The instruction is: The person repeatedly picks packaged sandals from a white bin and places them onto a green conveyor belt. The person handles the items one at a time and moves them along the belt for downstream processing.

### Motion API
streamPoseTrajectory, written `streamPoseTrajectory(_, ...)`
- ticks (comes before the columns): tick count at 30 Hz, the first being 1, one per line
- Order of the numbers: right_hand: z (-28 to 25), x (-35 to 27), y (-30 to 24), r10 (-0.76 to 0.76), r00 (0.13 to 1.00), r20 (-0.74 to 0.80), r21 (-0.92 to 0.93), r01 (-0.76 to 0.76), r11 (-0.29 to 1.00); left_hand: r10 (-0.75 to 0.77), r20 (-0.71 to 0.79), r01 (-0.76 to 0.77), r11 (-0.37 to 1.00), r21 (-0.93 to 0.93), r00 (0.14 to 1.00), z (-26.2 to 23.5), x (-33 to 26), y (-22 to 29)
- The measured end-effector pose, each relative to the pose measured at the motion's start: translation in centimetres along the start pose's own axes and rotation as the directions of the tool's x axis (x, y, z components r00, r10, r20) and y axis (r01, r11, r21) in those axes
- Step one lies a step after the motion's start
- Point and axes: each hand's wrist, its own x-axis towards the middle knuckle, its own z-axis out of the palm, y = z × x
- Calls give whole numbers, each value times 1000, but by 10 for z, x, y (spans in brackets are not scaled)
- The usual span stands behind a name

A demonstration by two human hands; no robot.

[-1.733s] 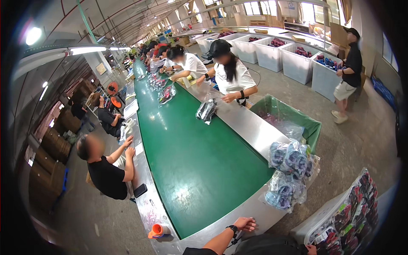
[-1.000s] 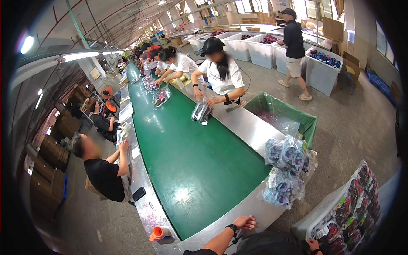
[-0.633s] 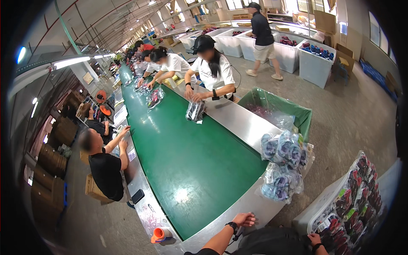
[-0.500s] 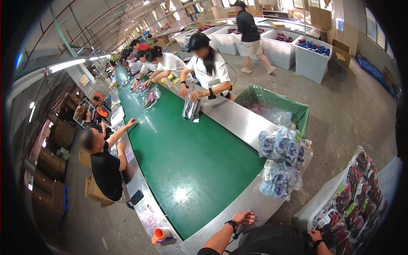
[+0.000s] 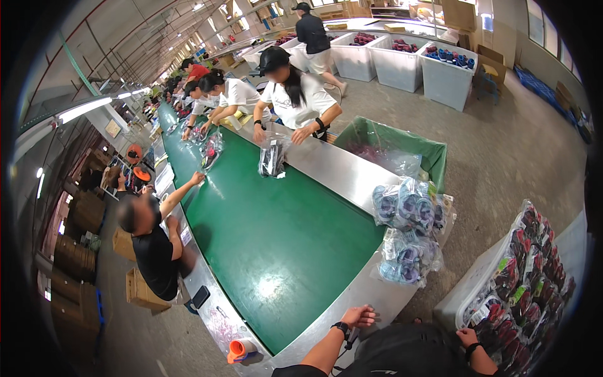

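Note:
My left hand [image 5: 359, 316] is over the near metal edge of the conveyor table, a dark band on its wrist. Its fingers are loosely stretched out and it holds nothing. Low on the right, my right hand [image 5: 467, 337] is curled at the near corner of a white plastic tub [image 5: 447, 312], seemingly gripping its rim. Rows of red and dark shoes in clear bags [image 5: 521, 295] fill that tub. Ahead of my hands, on the table's right corner, clear bags of light-blue shoes [image 5: 408, 254] lie stacked.
A green belt [image 5: 282, 245] runs away from me. A co-worker [image 5: 295, 94] across it handles a bagged dark pair [image 5: 272, 157]; another person [image 5: 154, 251] reaches in from the left. An orange cup [image 5: 239, 349] and a phone [image 5: 201, 296] sit on the left edge. A green bin [image 5: 433, 157] stands right.
The view has shifted slightly. The co-worker's hands have spread apart at the bagged dark shoes. The person on the left reaches toward a bagged red pair. My hands have barely moved.

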Motion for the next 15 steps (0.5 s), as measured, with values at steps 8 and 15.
streamPoseTrajectory(8, -3, -7, -13, 61, 998, 28, 26, -62, 998, -11, -18, 11, 1000, -17, 1000, 1, -3, 2)
streamPoseTrajectory(15, -1, 2, 12, 28, 999, 27, 12, -28, 1000, -30, -17, 30, 1000, -9, 999, 2, -5, 5)
